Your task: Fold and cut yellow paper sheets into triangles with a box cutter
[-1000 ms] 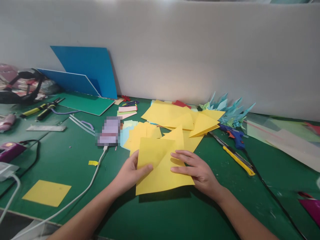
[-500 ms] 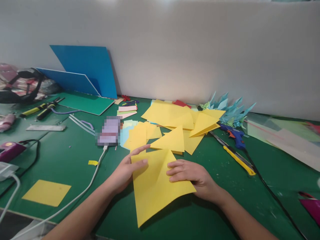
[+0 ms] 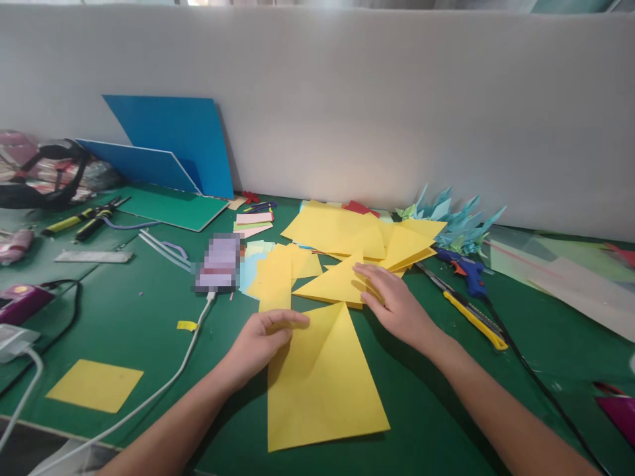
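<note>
A creased sheet of yellow paper (image 3: 330, 387) lies before me on the green table, a fold line running down from its top point. My left hand (image 3: 270, 344) is at the sheet's upper left edge, its fingers bent over the paper and its thumb close beneath them. My right hand (image 3: 389, 301) is off that sheet. Its fingers and thumb are apart over the right part of a folded yellow paper triangle (image 3: 330, 281); whether they touch it I cannot tell. More yellow paper sheets (image 3: 332, 228), some folded, lie behind.
On the right are a yellow utility knife (image 3: 473, 317), a blue glue gun (image 3: 469, 274) and teal folded-paper leaves (image 3: 456, 215). To the left lie a blurred phone-like object (image 3: 218, 261), its white cable (image 3: 186, 363), a small yellow paper piece (image 3: 94, 385) and pliers (image 3: 94, 221). Blue boards (image 3: 173, 132) lean behind.
My right hand has let go of the creased sheet and moved up to the folded triangle. The sheet now lies flatter. My left thumb has drawn back and its fingers have curled over the edge.
</note>
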Tool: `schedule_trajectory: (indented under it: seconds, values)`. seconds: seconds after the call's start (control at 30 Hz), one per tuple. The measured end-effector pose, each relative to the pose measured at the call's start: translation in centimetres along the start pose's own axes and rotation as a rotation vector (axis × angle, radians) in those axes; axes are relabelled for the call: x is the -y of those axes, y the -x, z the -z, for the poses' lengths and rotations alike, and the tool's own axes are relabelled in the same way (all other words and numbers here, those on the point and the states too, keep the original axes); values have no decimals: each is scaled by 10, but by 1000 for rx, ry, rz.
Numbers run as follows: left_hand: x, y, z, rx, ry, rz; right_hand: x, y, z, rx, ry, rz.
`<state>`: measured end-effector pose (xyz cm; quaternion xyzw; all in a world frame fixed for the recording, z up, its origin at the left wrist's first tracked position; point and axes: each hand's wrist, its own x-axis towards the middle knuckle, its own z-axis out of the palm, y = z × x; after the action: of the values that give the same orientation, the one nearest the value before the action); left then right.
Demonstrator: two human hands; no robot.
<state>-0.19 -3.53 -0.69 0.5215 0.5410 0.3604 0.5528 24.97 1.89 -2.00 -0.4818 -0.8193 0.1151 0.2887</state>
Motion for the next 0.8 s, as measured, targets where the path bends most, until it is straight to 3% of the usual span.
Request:
schedule_trajectory:
  seconds: [0.17, 0.27, 0.47, 0.7, 0.8]
  values:
    - [-1, 0, 0, 38, -39, -79, 3, -34, -3, 287, 219, 142]
    - [1, -1, 0, 40, -70, -121, 5, -42, -6, 340, 240, 169]
    - [6, -1, -2, 50, -204, -241, -4, -48, 0, 203, 177, 167]
    - [8, -2, -2, -33, -313, -327, -9, -52, 15, -118, 446, 29]
    - [12, -1, -2, -43, -435, -445, 5, -53, 4, -39, 331, 144]
